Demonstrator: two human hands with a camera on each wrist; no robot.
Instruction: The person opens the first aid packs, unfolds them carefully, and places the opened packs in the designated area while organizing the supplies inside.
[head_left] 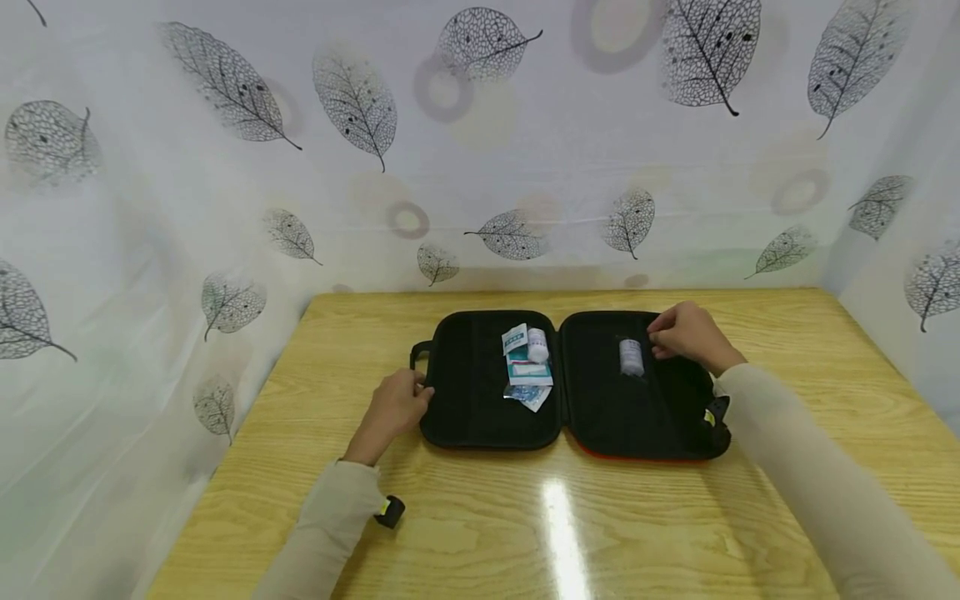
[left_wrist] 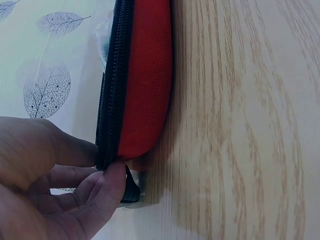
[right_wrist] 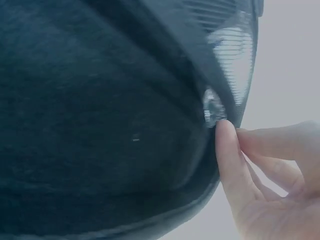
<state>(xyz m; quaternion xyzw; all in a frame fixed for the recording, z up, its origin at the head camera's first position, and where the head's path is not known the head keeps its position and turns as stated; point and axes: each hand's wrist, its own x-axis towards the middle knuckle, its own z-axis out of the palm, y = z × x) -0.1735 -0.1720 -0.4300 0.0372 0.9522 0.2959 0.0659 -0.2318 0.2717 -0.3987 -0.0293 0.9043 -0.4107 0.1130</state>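
A zippered case [head_left: 491,437] lies unfolded on the table, black inside; its outer fabric shows red in the left wrist view. My left hand [head_left: 397,406] pinches the zipper edge of the left half beside the carry handle [head_left: 420,350], thumb and finger on either side [left_wrist: 75,185]. Over the far right corner of the right half, my right hand [head_left: 692,335] pinches at the rim; beside those fingertips [right_wrist: 228,135] is a shiny, clear-looking patch whose kind I cannot tell. A white-labelled bottle [head_left: 632,357] lies in the right half.
The left half holds another white bottle [head_left: 537,343], a white-and-green packet [head_left: 514,337], a teal-and-white packet [head_left: 531,373] and clear plastic sachets [head_left: 534,398] near the hinge. A leaf-print curtain [head_left: 517,233] hangs behind the wooden table [head_left: 465,525].
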